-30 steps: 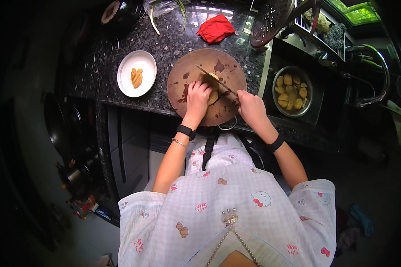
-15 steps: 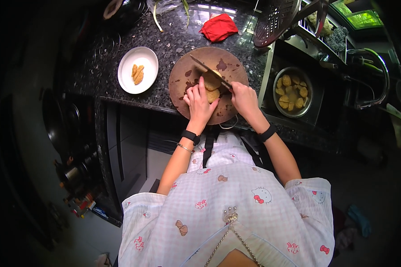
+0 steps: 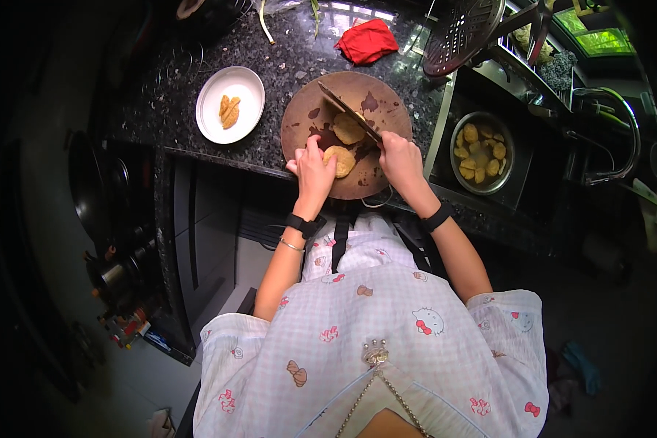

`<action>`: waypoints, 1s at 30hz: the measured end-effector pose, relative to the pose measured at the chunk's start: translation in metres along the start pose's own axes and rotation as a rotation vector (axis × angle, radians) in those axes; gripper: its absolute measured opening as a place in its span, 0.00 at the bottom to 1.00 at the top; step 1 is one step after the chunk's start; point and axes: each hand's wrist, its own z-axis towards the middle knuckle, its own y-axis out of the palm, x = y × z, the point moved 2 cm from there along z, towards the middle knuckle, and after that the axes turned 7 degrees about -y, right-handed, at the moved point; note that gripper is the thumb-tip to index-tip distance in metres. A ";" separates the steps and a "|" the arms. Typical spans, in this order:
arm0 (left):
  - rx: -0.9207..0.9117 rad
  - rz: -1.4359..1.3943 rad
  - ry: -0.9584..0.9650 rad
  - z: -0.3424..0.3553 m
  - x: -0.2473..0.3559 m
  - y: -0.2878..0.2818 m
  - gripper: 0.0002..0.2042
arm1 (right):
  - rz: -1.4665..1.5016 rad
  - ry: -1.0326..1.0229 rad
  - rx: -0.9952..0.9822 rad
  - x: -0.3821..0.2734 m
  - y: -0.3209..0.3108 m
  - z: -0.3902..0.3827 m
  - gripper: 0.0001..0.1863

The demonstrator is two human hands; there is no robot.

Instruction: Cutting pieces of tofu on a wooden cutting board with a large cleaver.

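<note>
My right hand [image 3: 401, 162] is closed round the handle of a dark-bladed kitchen knife [image 3: 343, 107]. Its blade slants up and to the left over a round wooden chopping board [image 3: 306, 109] with dark wet stains. Partly under the blade lies a golden-brown round food piece [image 3: 348, 128], perhaps fried tofu; the blade covers its far right side. A second such piece [image 3: 340, 162] is nearer me, at the thumb of my left hand [image 3: 315, 171], which is closed on its left edge. Some of the left fingers are curled out of sight.
Left of the board, a white bowl [image 3: 253, 124] holds a few golden strips. In the sink on the right sits a metal pot [image 3: 512, 157] with several golden pieces in liquid. A red cloth [image 3: 369, 41] lies beyond the board; a curved tap [image 3: 628, 120] stands far right.
My left hand has drawn back toward me and left, bringing the nearer piece away from the other one. The knife stays in my right hand over the board. The whole view has shifted slightly.
</note>
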 end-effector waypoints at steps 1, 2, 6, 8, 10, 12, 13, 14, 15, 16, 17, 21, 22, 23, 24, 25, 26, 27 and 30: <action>-0.062 0.038 -0.021 0.001 -0.002 -0.005 0.26 | -0.002 0.012 -0.006 0.000 0.004 0.000 0.03; -0.124 0.077 -0.041 0.003 -0.004 -0.008 0.22 | -0.003 0.025 -0.012 0.001 0.006 0.000 0.02; 0.075 0.099 0.437 0.022 0.013 -0.015 0.12 | -0.042 -0.009 -0.047 -0.006 -0.001 0.001 0.02; 0.030 0.152 0.478 0.035 0.019 -0.007 0.11 | -0.029 -0.012 -0.059 -0.012 -0.013 -0.001 0.03; -0.015 0.205 0.525 0.040 0.021 -0.005 0.10 | -0.018 -0.011 -0.066 -0.014 -0.014 -0.002 0.04; -0.013 0.284 0.570 0.044 0.022 -0.004 0.08 | -0.021 0.055 -0.087 -0.009 -0.003 -0.003 0.04; -0.001 0.278 0.583 0.044 0.022 -0.003 0.06 | -0.005 0.060 -0.029 -0.009 0.005 0.001 0.04; -0.005 0.277 0.584 0.043 0.022 -0.001 0.06 | -0.083 0.021 -0.020 -0.013 0.011 0.008 0.05; 0.008 0.268 0.582 0.042 0.023 0.000 0.06 | -0.084 0.014 0.000 -0.016 0.012 0.016 0.04; 0.020 0.264 0.579 0.042 0.021 0.000 0.07 | -0.080 0.007 0.019 -0.021 0.012 0.022 0.04; 0.014 0.267 0.581 0.041 0.019 0.000 0.07 | -0.076 0.012 0.018 -0.024 0.009 0.021 0.04; 0.018 0.230 0.572 0.042 0.013 0.000 0.07 | 0.003 0.037 0.027 -0.032 -0.012 0.003 0.03; 0.014 0.223 0.576 0.043 0.014 -0.001 0.08 | 0.024 0.063 0.045 -0.033 -0.017 -0.004 0.03; 0.014 0.217 0.573 0.042 0.016 -0.002 0.08 | 0.035 0.091 0.013 -0.032 -0.017 -0.009 0.03; 0.011 0.217 0.575 0.042 0.017 -0.002 0.08 | 0.035 0.095 0.013 -0.029 -0.014 -0.012 0.03; 0.024 0.224 0.561 0.041 0.019 -0.002 0.08 | 0.021 0.108 -0.018 -0.027 -0.010 -0.015 0.03; 0.037 0.231 0.547 0.041 0.020 -0.002 0.08 | 0.008 0.121 -0.050 -0.026 -0.008 -0.016 0.03; 0.034 0.230 0.554 0.040 0.021 -0.002 0.08 | 0.007 0.127 -0.046 -0.027 -0.007 -0.018 0.03; 0.044 0.250 0.540 0.039 0.018 -0.001 0.08 | 0.010 0.138 -0.025 -0.030 -0.005 -0.023 0.03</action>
